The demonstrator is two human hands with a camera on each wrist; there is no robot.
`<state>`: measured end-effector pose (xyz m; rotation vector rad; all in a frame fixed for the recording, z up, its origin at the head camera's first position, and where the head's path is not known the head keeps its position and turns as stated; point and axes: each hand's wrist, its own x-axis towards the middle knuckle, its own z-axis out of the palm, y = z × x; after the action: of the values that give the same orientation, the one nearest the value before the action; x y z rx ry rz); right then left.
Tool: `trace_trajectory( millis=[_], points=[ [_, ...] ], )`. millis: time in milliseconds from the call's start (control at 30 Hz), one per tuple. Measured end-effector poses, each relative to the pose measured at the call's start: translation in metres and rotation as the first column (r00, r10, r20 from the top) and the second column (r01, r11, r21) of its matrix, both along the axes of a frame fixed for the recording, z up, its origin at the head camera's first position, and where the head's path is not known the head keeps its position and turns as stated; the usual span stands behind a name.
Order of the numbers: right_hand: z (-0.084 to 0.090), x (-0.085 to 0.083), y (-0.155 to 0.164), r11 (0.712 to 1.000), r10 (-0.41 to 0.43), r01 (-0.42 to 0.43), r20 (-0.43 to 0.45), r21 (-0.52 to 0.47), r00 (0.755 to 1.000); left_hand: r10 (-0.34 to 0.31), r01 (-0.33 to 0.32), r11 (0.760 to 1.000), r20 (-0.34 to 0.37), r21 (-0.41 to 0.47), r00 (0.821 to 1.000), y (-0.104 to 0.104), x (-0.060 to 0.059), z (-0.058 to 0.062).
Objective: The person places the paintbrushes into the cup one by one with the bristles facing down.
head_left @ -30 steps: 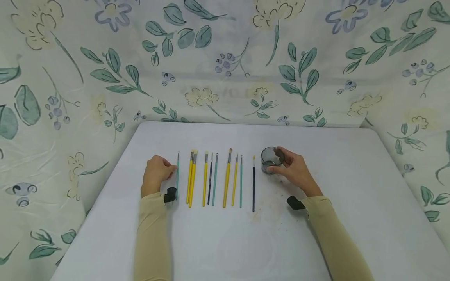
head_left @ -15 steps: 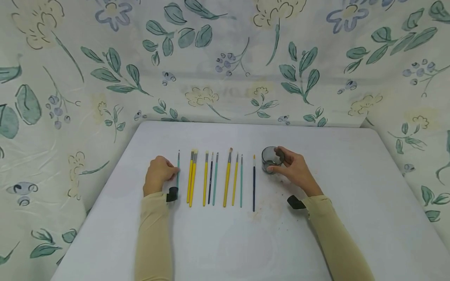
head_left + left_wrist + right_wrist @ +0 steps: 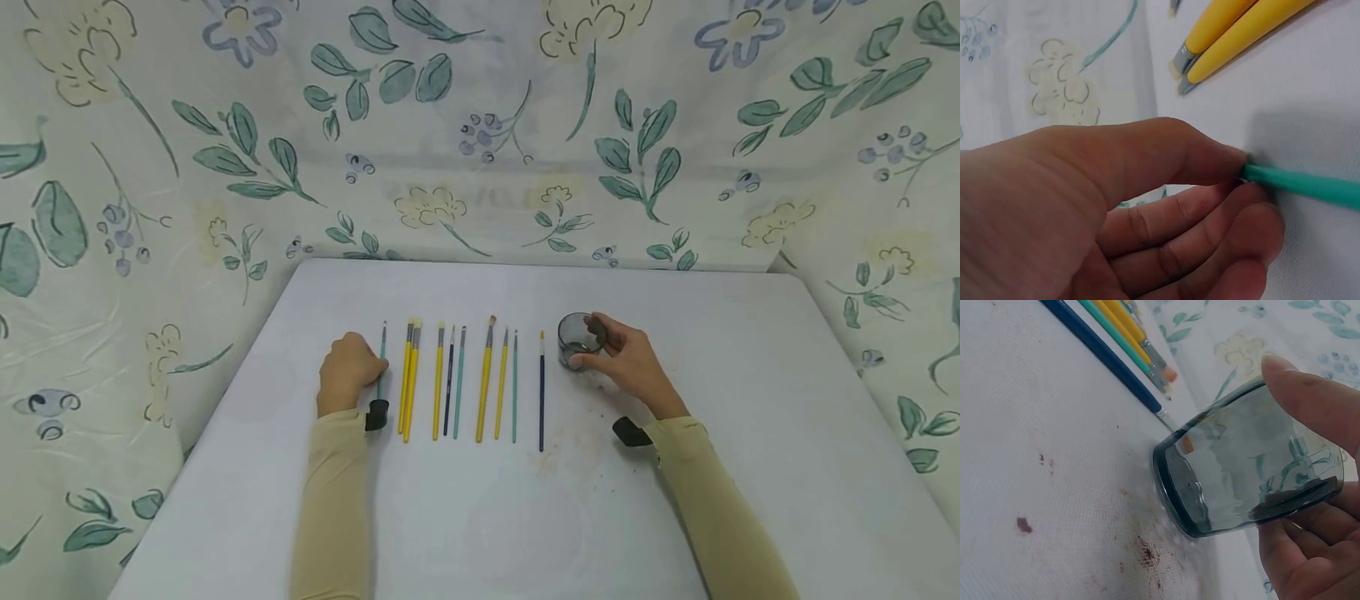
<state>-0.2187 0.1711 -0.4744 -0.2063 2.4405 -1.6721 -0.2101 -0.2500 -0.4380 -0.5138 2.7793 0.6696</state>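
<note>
My left hand (image 3: 349,368) pinches a thin teal paintbrush (image 3: 1310,186) between thumb and fingers, at the left end of a row of brushes. In the head view the teal brush's tip points away from me, and its lower end is hidden behind the black wrist camera. My right hand (image 3: 628,360) grips a smoky grey glass (image 3: 1241,462) by its side, thumb on one side and fingers on the other. The glass stands at the right end of the row, near a dark blue paintbrush (image 3: 542,400).
Several yellow, dark blue and teal brushes lie side by side between the hands, including a pair of yellow brushes (image 3: 409,383) nearest the left hand. Reddish-brown specks (image 3: 1147,553) mark the white table (image 3: 480,517) by the glass. Floral cloth (image 3: 480,125) hangs behind and at the sides.
My left hand has shifted slightly right, toward the yellow pair, and the teal brush has moved and tilted a little with it. The right hand and glass have stayed put.
</note>
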Motion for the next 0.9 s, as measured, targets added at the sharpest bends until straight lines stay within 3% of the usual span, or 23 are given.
trace_trajectory(
  millis=[233, 367, 567, 900],
  points=[
    [-0.002, 0.000, 0.001, 1.000, 0.004, -0.004, -0.004, -0.020, 1.000, -0.011, 0.007, 0.994, -0.030, -0.106, 0.999, 0.008, -0.002, -0.003],
    [-0.002, 0.000, 0.001, 1.000, 0.004, -0.004, 0.000, -0.020, 1.000, -0.016, 0.013, 0.993, -0.025, -0.116, 1.000, 0.010, -0.001, -0.002],
    [-0.002, -0.001, 0.001, 1.000, 0.006, -0.006, 0.000, -0.014, 1.000, -0.013, 0.011, 0.999, -0.038, -0.050, 0.999, 0.007, 0.001, 0.006],
    [-0.002, -0.001, 0.001, 0.999, 0.016, -0.016, -0.011, -0.028, 1.000, -0.021, 0.034, 0.996, -0.155, 0.085, 0.988, 0.013, 0.004, 0.019]
  ],
)
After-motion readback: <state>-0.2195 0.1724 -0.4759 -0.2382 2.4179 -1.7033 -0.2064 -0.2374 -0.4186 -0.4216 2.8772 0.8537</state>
